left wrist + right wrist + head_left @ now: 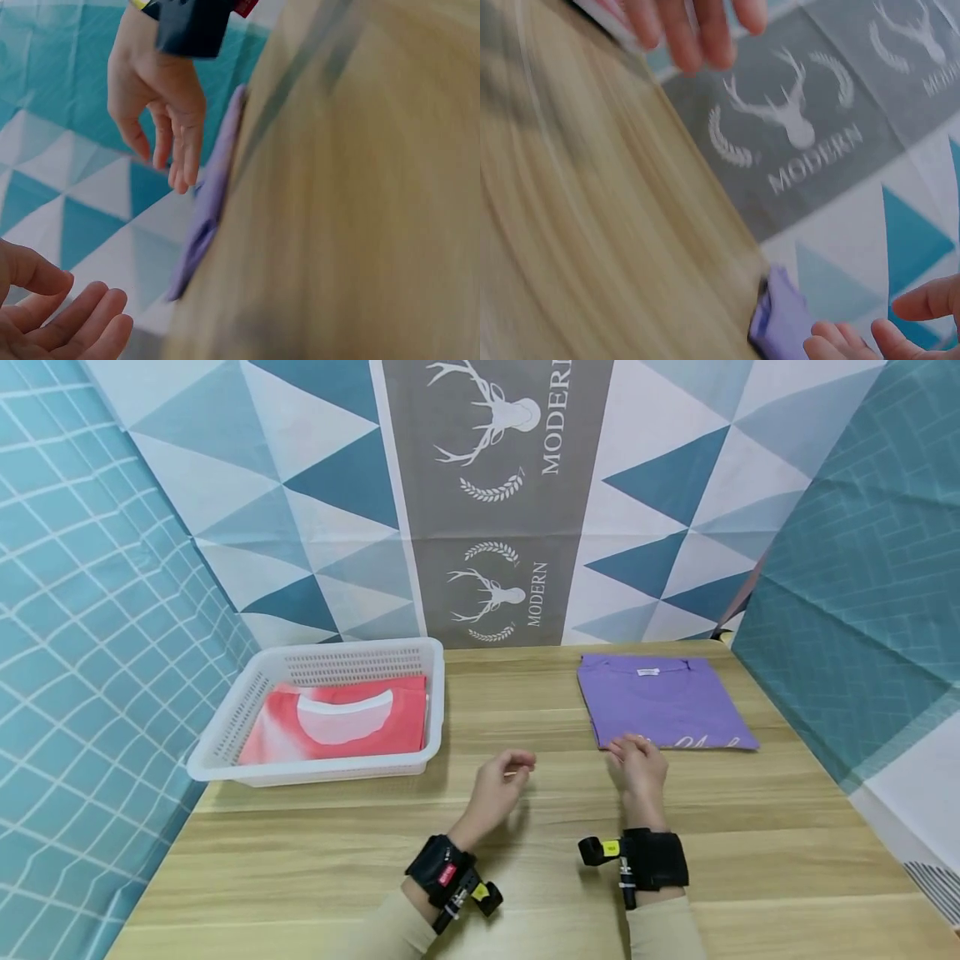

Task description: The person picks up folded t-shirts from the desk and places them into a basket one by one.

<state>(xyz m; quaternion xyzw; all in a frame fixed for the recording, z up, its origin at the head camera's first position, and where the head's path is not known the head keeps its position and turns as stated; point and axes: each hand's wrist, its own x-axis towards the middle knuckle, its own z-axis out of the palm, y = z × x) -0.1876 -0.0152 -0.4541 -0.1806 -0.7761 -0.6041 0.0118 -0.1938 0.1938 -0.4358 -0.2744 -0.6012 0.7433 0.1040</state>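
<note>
A folded purple T-shirt (660, 702), with a small white neck label and pale lettering at its near edge, lies at the table's back right. My right hand (640, 770) hovers by that near edge, its fingers loosely bent around nothing. Further left, my left hand (498, 789) is held above the table with relaxed fingers and nothing in them. In the left wrist view the purple T-shirt (210, 202) appears edge-on beyond the right hand (159, 97). A folded red and white T-shirt (360, 722) lies inside a white plastic basket (315, 770) at the back left.
The wooden table (510, 702) bears the basket and the purple T-shirt. Behind it hangs a patterned cloth (491, 527) with deer and triangles. Teal cloths close off both sides. Each wrist carries a black strap (657, 860) with a small camera.
</note>
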